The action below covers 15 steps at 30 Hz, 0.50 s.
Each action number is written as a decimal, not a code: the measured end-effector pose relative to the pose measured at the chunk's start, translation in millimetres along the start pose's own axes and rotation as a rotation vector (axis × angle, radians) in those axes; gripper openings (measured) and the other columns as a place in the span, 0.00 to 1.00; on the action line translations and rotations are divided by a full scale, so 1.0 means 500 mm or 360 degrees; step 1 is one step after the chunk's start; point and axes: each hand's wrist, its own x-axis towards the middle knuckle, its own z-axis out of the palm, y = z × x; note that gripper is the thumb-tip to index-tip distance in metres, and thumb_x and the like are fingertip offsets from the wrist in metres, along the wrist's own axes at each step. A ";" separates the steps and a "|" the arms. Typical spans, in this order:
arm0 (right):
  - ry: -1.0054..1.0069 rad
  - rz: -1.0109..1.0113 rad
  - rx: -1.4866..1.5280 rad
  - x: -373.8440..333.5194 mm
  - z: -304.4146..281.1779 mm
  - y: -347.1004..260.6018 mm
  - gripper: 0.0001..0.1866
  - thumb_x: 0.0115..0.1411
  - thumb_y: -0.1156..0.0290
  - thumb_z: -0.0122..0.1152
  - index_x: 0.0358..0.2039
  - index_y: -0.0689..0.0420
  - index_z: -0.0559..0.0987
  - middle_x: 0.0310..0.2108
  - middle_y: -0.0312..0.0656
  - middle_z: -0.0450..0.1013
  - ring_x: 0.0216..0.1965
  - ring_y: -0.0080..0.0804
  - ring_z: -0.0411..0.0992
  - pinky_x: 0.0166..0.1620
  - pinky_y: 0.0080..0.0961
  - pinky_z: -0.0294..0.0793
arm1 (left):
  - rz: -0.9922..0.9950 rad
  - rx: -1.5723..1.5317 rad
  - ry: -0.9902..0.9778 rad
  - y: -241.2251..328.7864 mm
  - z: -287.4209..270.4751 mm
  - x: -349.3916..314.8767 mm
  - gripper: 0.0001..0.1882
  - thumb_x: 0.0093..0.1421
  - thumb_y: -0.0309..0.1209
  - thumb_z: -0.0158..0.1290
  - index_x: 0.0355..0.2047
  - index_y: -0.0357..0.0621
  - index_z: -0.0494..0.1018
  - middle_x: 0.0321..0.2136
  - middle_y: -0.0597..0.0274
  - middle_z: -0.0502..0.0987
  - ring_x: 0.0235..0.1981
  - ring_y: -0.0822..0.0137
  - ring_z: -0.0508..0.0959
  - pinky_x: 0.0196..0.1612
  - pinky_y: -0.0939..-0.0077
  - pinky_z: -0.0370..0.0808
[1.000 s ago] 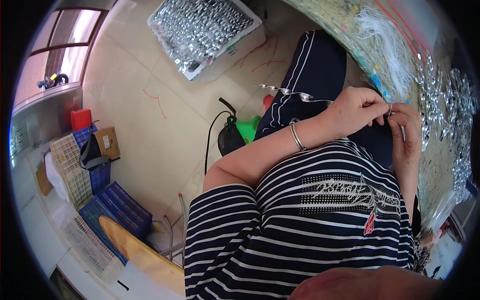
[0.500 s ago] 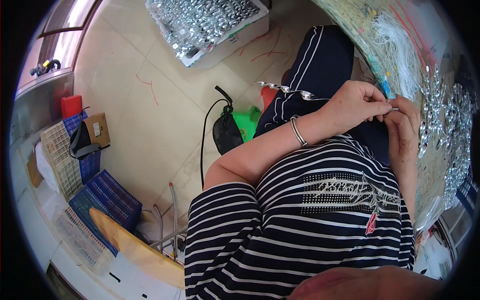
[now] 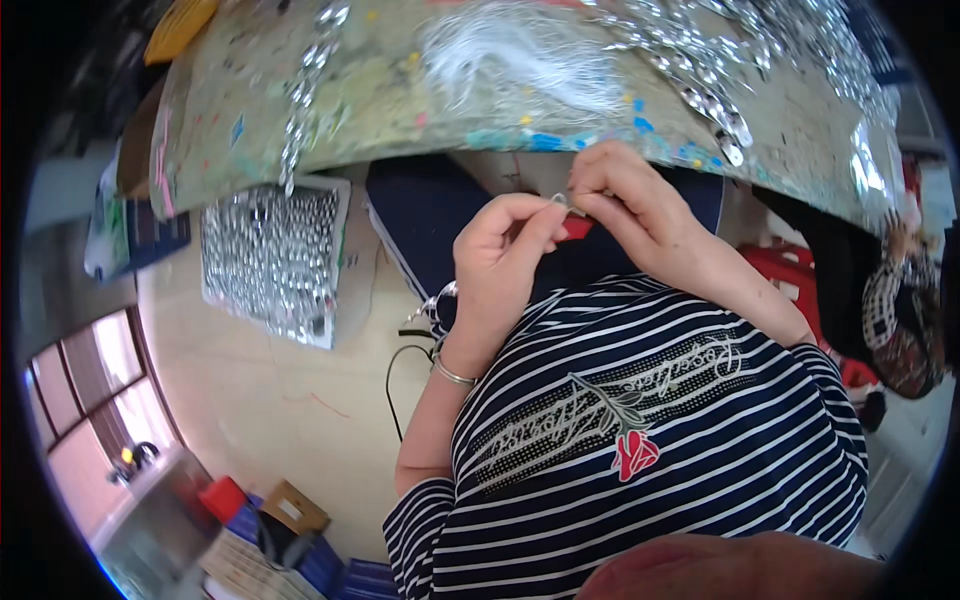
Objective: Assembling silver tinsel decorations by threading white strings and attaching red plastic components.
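A small pale loop of thin cord (image 3: pixel 560 198) sits between the two hands, over the dark trousers (image 3: pixel 425 200) of the lap and just short of the near edge of the broad, paint-spotted grey-green desk (image 3: pixel 230 160). The left hand (image 3: pixel 505 245) pinches it, thumb and forefinger pressed together. The right hand (image 3: pixel 635 205) meets it from the other side, its thumb and fingertips also drawn together on the cord. The fingertips almost touch, so neither hand is clearly nearer. The short line of cord between them runs roughly along the desk's near edge, with the loop arching toward that edge.

A shiny silver twisted strip (image 3: pixel 437 305) shows at the outer side of the left wrist, well apart from the right hand. Its visible part slants away from the desk; the wrist and forearm hide the rest, so I cannot tell whether it joins the cord. Beyond the hands, a loose bundle of fine white threads (image 3: pixel 520 62) lies near the middle of the desk, between silver twisted strands (image 3: pixel 310 85) toward the left corner and a larger silver heap (image 3: pixel 700 60) toward the right.
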 end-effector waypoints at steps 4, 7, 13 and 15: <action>0.0122 0.0194 0.0226 -0.020 -0.013 0.028 0.03 0.64 0.75 0.52 0.33 0.60 0.70 0.34 0.42 0.67 0.39 0.35 0.67 0.45 0.27 0.67 | 0.0111 0.0182 -0.0135 -0.004 0.021 0.020 0.04 0.63 0.26 0.55 0.34 0.37 0.75 0.26 0.65 0.77 0.27 0.79 0.74 0.32 0.86 0.70; 0.0089 0.0359 0.0438 -0.026 -0.028 0.040 0.05 0.64 0.73 0.52 0.32 0.60 0.70 0.32 0.40 0.67 0.38 0.33 0.67 0.45 0.27 0.67 | 0.0100 0.0289 -0.0203 -0.003 0.038 0.031 0.04 0.63 0.26 0.55 0.34 0.37 0.75 0.26 0.65 0.77 0.27 0.79 0.74 0.32 0.86 0.71; 0.0136 0.0342 0.0496 -0.023 -0.045 0.051 0.04 0.63 0.73 0.55 0.33 0.60 0.75 0.34 0.37 0.68 0.41 0.29 0.67 0.47 0.24 0.67 | -0.0118 0.0186 -0.0205 -0.006 0.047 0.050 0.05 0.63 0.26 0.55 0.33 0.36 0.75 0.26 0.64 0.78 0.26 0.80 0.74 0.31 0.87 0.71; 0.0128 0.0439 0.0559 -0.020 -0.047 0.054 0.04 0.63 0.72 0.56 0.33 0.59 0.76 0.35 0.37 0.68 0.41 0.28 0.68 0.48 0.24 0.67 | -0.0207 0.0084 -0.0224 -0.011 0.044 0.054 0.04 0.62 0.26 0.55 0.34 0.36 0.76 0.26 0.63 0.78 0.26 0.79 0.74 0.31 0.87 0.71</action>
